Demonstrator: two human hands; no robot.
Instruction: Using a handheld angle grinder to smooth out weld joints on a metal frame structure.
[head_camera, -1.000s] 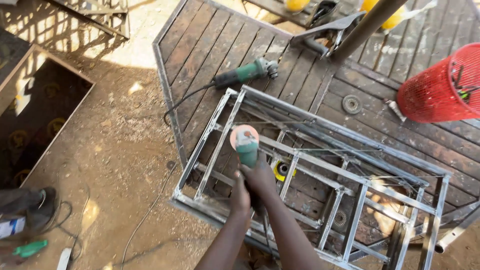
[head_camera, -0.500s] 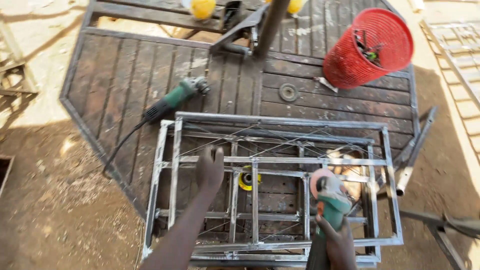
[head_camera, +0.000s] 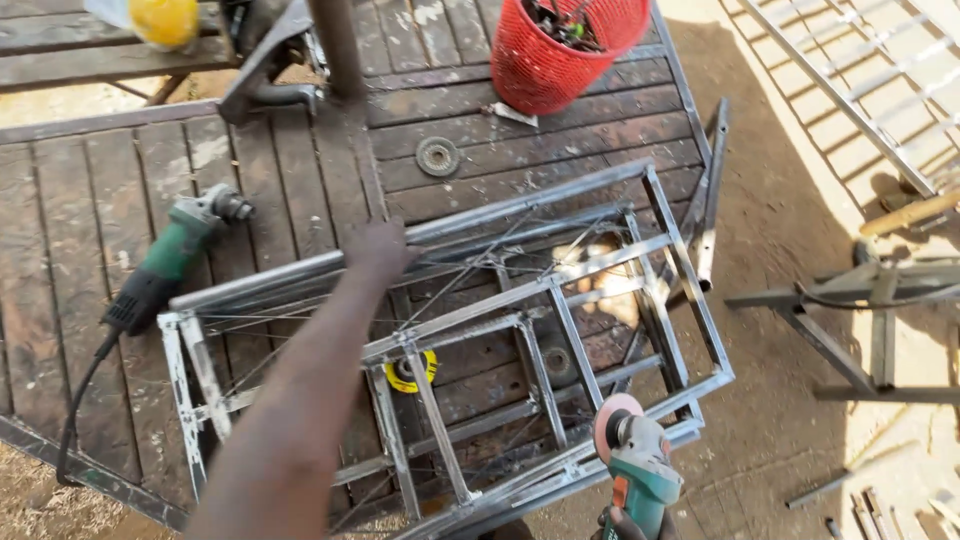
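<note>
One welded grey steel tube frame (head_camera: 560, 300), lying on one dark wooden plank platform (head_camera: 120, 190). Left hand (head_camera: 380, 248) closed over the frame's far rail. Right hand (head_camera: 630, 525), mostly out of view, grips one teal angle grinder with pink disc (head_camera: 630, 455) at the frame's near edge. A second green angle grinder (head_camera: 170, 255) lies unheld on the planks. One red mesh basket (head_camera: 560, 50); one yellow disc (head_camera: 410, 370) under the frame.

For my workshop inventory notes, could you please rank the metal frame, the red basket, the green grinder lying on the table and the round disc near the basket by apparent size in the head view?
1. Metal frame, by far the largest.
2. Red basket, partly cut off at the top.
3. Green grinder; close to the basket, so that order is unsure.
4. Round disc, smallest.
</note>
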